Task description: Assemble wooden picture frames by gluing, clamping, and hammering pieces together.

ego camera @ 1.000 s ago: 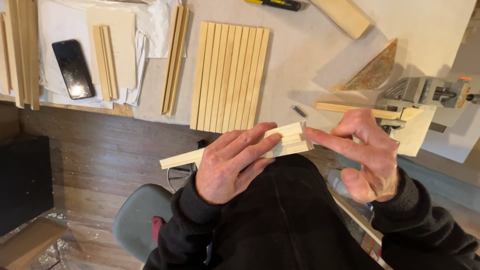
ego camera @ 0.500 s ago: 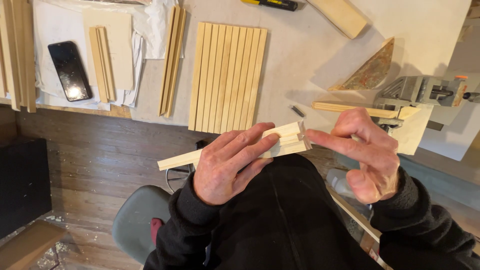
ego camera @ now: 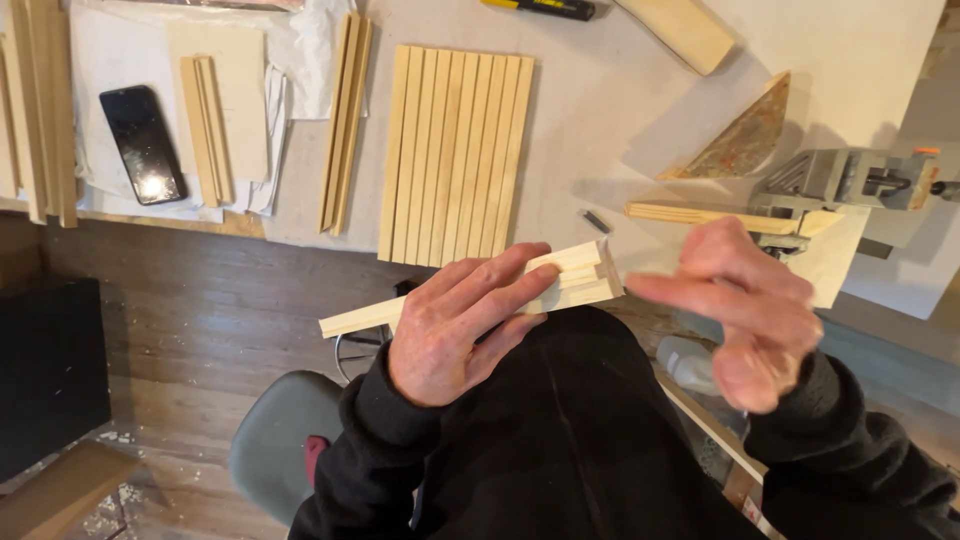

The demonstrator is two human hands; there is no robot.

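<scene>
Left hand (ego camera: 450,325) palm-down, fingers wrapped over bundle of wood strips (ego camera: 480,288) held level above the lap, just off the table (ego camera: 600,110) edge; right hand (ego camera: 750,310) blurred, empty, fingers loosely curled, forefinger toward the bundle's end.

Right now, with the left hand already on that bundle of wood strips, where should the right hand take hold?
Probably the free stepped end of the bundle of wood strips, coming in from the right. The left hand covers the middle, the strips lie nearly level, and that end points toward the open right hand, which is not touching it.
</scene>
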